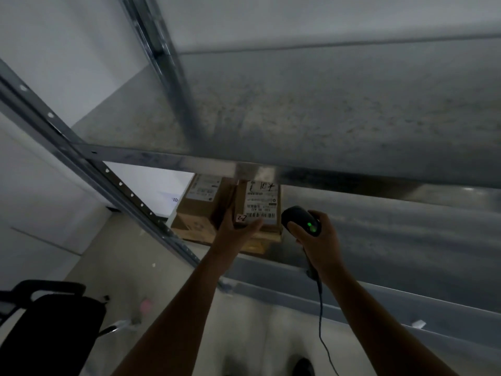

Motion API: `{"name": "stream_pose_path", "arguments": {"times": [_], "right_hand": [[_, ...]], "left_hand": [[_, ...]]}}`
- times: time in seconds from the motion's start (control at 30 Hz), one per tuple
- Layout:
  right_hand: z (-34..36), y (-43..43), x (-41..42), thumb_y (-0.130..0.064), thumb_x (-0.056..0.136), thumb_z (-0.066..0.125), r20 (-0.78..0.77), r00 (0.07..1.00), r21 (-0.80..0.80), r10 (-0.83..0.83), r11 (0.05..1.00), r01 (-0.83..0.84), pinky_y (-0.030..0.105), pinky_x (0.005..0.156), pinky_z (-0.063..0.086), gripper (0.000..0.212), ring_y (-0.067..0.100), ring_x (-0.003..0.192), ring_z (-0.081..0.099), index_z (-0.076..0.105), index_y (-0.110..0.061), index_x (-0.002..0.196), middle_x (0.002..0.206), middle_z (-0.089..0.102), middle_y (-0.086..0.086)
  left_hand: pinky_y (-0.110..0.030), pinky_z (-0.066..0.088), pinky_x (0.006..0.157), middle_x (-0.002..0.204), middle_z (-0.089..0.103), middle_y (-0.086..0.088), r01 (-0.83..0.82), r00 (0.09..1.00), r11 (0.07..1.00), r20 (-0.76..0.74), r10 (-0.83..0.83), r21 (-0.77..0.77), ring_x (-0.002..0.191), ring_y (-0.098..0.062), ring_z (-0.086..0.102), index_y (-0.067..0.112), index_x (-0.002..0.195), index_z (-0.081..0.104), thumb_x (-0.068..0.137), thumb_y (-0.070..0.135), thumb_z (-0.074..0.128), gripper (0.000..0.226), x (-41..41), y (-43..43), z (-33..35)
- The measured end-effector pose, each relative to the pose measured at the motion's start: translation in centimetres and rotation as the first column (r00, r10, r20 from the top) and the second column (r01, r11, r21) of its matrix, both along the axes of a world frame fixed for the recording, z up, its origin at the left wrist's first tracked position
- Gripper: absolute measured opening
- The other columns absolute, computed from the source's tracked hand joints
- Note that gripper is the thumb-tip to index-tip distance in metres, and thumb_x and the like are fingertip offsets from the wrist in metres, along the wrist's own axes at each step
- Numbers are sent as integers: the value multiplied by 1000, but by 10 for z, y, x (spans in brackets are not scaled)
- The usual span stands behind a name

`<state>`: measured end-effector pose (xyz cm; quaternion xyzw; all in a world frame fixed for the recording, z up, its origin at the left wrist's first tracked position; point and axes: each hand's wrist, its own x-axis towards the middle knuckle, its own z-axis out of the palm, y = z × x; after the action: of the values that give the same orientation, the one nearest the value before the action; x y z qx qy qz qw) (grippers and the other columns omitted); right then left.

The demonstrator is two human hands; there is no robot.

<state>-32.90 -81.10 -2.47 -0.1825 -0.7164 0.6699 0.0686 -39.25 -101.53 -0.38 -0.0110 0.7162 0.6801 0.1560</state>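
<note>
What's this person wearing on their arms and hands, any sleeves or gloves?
No sleeves in view: left forearm and right forearm are bare. The left hand and right hand wear no gloves, and no watch, ring or band shows in the dim light.

- Brown cardboard box with white shipping label (261, 204), left end of lower metal shelf (379, 240): print too small to read. Near corner covered by left hand (238, 229), top hidden behind grey front rail (189, 161).
- Second brown cardboard box (198, 210): right side hidden.
- Black handheld scanner (298, 217): grip hidden inside right hand (322, 240).
- Black chair (46, 327): cut off at the picture's left edge.
</note>
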Motion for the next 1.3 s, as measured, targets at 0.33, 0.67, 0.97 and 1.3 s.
{"name": "stream_pose_path", "arguments": {"times": [0.33,0.67,0.97,1.3], "right_hand": [[33,-15,87,-30,85,79,-45,998,26,-46,999,47,40,86,62,49,20,104,69,52,-27,125,116,65,-2],[51,-102,195,-28,90,77,5,994,60,-112,992,111,26,68,58,40,23,86,73,53,-26,123,110,70,4],[60,-159,244,-24,91,75,-25,1000,68,12,998,-11,33,72,62,45,24,85,74,53,-20,130,115,69,8],[71,-177,262,-40,83,76,-39,985,47,169,985,-168,32,69,59,49,24,79,72,57,-22,124,103,71,14]], "left_hand": [[-43,56,102,142,64,-1,232,968,959,-134,-211,164,133,-21,60,27,146,43,82,11,85,78,75,-16,27],[-49,56,101,144,61,-10,301,950,925,-156,-270,231,132,-27,61,18,152,42,90,-2,74,73,166,-93,11],[-55,60,93,130,70,-3,40,977,989,-212,-9,141,120,-22,69,31,141,52,73,19,94,81,207,-161,14],[-29,46,106,138,36,-6,-144,943,936,-331,32,-320,122,-14,45,27,158,33,65,38,99,115,181,-204,16]]}}
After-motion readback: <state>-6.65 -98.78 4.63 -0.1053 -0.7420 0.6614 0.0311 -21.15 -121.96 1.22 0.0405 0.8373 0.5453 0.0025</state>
